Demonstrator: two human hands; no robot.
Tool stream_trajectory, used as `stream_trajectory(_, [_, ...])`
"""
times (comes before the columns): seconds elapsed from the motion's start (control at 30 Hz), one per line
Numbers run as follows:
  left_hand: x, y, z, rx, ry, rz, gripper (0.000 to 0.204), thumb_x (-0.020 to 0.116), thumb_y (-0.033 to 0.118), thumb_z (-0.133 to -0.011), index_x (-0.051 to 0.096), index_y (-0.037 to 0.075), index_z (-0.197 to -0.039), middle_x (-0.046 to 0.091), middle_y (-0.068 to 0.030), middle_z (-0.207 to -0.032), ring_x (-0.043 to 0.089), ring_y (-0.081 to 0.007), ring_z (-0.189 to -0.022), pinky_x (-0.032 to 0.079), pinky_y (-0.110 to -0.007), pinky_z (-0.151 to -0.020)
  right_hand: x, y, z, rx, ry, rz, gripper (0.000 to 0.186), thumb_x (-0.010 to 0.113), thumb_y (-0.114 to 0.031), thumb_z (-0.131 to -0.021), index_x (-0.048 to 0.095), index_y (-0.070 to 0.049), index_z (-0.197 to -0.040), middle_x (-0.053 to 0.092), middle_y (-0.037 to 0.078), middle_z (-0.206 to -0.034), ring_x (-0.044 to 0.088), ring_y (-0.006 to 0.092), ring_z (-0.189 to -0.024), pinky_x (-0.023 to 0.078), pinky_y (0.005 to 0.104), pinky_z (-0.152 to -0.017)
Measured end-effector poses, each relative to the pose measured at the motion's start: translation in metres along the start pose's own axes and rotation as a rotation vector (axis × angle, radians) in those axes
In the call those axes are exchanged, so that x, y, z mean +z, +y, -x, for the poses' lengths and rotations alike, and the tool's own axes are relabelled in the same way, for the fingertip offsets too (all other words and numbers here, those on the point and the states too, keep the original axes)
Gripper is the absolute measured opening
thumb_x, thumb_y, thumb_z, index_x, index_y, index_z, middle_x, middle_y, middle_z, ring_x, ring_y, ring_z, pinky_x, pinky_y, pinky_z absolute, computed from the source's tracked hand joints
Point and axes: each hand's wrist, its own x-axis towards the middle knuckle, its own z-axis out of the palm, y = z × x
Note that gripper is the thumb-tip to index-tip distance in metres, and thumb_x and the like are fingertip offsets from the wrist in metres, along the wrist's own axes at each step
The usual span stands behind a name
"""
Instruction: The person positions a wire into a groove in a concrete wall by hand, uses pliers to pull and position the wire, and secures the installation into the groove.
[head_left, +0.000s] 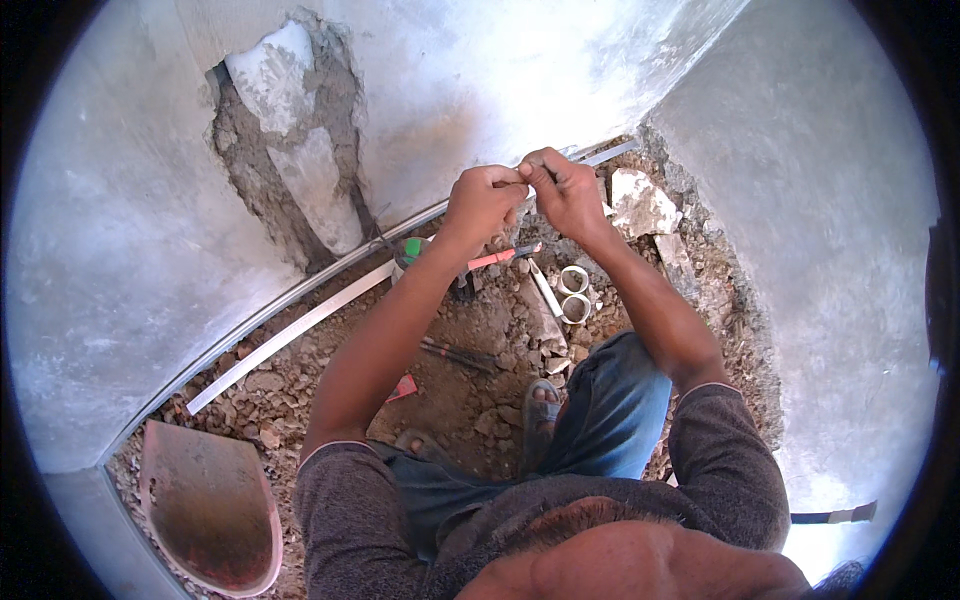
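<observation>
A dark-grey cloth shirt fronts my view below left hand and right hand, fingertips pinched, whether grasping anything I cannot tell; slackening could drop any small piece toward the slim red tool beneath.

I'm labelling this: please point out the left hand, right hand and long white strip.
Left hand (479,206), head view: its back.
Right hand (573,200), head view: its back.
Long white strip (290,339), head view: its middle.

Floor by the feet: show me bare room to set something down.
The dirt between the red packet, dark rods and right sandal looks fairly bare. Farther forward, white rings, a white tube and red-handled tool crowd it; rubble borders the white strip.
</observation>
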Motion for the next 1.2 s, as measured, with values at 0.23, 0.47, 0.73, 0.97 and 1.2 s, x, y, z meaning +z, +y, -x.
stream_trajectory(0.23, [0.003, -0.005, -0.011, 0.531, 0.283, -0.557, 0.02, 0.062, 0.008, -0.077, 0.066, 0.004, -0.096, 0.062, -0.0132, -0.07, 0.058, -0.0194, -0.057, 0.046, -0.032, -0.057, -0.004, 0.012, -0.008, 0.165, 0.085, -0.092, 0.021, 0.057, -0.021, -0.091, 0.059, 0.0, -0.085, 0.056, 0.013, -0.058, 0.053, 0.0195, -0.049, 0.042, 0.0343, -0.049])
stream_trajectory(0.47, [-0.011, -0.004, -0.009, 0.327, 0.183, -0.462, 0.023, 0.064, 0.011, -0.077, 0.066, 0.004, -0.099, 0.065, -0.0132, -0.076, 0.059, -0.0193, -0.059, 0.047, -0.031, -0.057, -0.005, 0.01, -0.009, 0.079, 0.017, 0.159, 0.021, 0.058, -0.023, -0.09, 0.057, -0.002, -0.086, 0.056, 0.016, -0.06, 0.056, 0.0261, -0.053, 0.044, 0.0364, -0.053])
stream_trajectory(0.73, [-0.019, -0.001, -0.004, 0.087, 0.096, -0.297, 0.024, 0.068, 0.014, -0.076, 0.065, 0.001, -0.096, 0.061, -0.0047, -0.067, 0.054, -0.0092, -0.055, 0.042, -0.025, -0.051, 0.008, 0.003, -0.003, 0.029, -0.112, 0.202, 0.018, 0.053, -0.024, -0.092, 0.056, -0.006, -0.092, 0.057, 0.017, -0.062, 0.06, 0.0351, -0.059, 0.044, 0.0407, -0.052])
stream_trajectory(0.97, [-0.007, -0.014, -0.007, 0.007, 0.006, 0.27, 0.025, 0.062, 0.009, -0.08, 0.059, -0.004, -0.101, 0.059, -0.0048, -0.076, 0.051, -0.0093, -0.061, 0.039, -0.025, -0.051, 0.01, 0.006, -0.001, -0.058, -0.04, 0.031, 0.017, 0.055, -0.022, -0.092, 0.058, -0.005, -0.091, 0.059, 0.013, -0.066, 0.059, 0.026, -0.058, 0.046, 0.0353, -0.053])
stream_trajectory(1.2, [-0.015, -0.02, -0.016, -0.098, -0.211, 0.826, 0.025, 0.056, 0.018, -0.09, 0.055, -0.002, -0.106, 0.056, -0.0023, -0.082, 0.048, -0.0084, -0.065, 0.037, -0.021, -0.053, 0.01, 0.02, -0.002, -0.191, -0.019, -0.204, 0.011, 0.054, -0.012, -0.093, 0.06, -0.004, -0.091, 0.06, 0.003, -0.076, 0.052, 0.0083, -0.066, 0.045, 0.0247, -0.058])
